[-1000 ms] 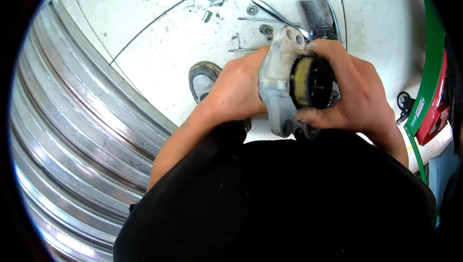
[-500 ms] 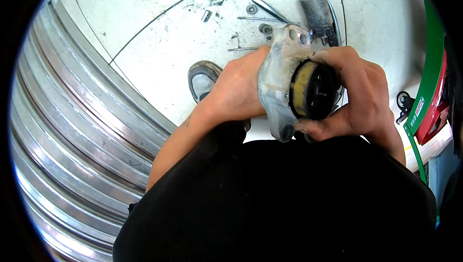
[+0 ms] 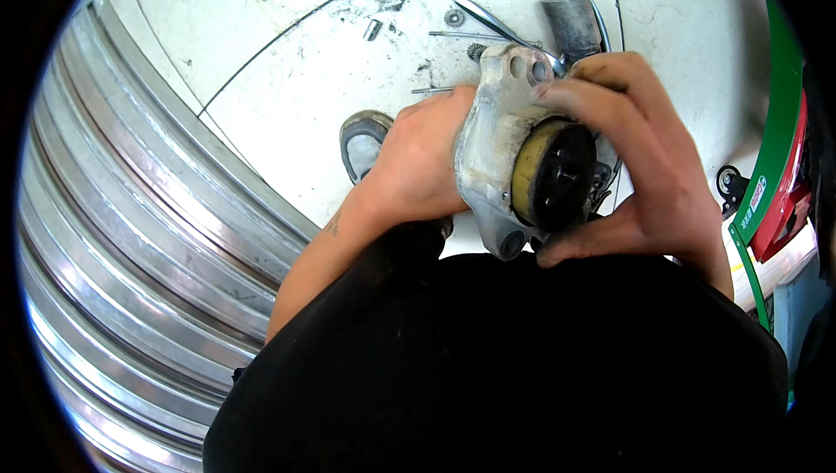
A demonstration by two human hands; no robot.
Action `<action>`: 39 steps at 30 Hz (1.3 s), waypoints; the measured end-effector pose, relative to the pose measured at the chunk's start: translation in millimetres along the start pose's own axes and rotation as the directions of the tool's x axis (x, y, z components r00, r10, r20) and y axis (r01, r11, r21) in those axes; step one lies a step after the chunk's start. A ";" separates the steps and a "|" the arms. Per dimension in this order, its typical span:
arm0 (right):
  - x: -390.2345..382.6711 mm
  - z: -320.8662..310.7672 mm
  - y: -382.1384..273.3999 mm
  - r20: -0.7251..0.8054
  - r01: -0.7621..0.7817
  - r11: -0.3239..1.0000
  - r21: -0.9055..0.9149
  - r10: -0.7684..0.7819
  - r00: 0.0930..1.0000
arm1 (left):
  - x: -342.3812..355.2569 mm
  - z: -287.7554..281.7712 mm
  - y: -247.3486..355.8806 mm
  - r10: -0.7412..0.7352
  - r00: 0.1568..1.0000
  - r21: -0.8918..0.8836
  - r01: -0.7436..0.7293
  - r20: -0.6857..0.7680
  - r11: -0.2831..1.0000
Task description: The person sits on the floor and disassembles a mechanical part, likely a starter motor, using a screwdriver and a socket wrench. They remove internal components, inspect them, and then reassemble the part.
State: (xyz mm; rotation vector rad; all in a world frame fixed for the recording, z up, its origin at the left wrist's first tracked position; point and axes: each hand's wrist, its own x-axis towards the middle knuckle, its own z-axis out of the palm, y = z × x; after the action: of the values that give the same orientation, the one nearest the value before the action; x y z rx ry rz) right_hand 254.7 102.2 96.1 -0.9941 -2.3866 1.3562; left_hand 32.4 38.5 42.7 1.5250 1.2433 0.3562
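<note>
Shifted slightly left, the grey housing (image 3: 490,138) is off the floor (image 3: 279,90), gripped by the left hand (image 3: 424,155); on its right, the right hand (image 3: 664,172) curves wide, contact uncertain. Inside it, a black-and-yellow round part (image 3: 557,179) sits protruding. Beyond it, gears (image 3: 454,17) already lie loose; what's left is unclear.

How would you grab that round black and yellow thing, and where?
Probably around the rim of the round part, pinching opposite edges from the right: its black face points that way and stands out from the grey metal housing, while the left hand holds the housing's left side.
</note>
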 end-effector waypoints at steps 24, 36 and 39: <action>-9.5 9.1 2.5 -0.202 0.124 0.992 0.008 -0.120 0.972 | 16.7 5.1 -27.4 0.310 0.950 -0.041 -0.311 -0.015 0.950; 1.7 11.5 -2.8 -0.128 0.147 0.912 0.383 -0.106 0.986 | 5.2 4.3 -23.0 0.193 0.868 -0.552 0.107 0.457 0.827; -0.3 7.8 -8.9 -0.137 0.169 0.890 0.423 -0.121 0.983 | 1.0 6.6 -16.4 0.165 0.860 -0.559 0.158 0.483 0.814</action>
State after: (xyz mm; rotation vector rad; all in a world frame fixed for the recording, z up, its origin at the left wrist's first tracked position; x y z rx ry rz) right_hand 247.1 93.7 99.2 -0.7254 -1.9104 1.6301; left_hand 29.5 33.7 25.9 0.9828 0.6131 0.2713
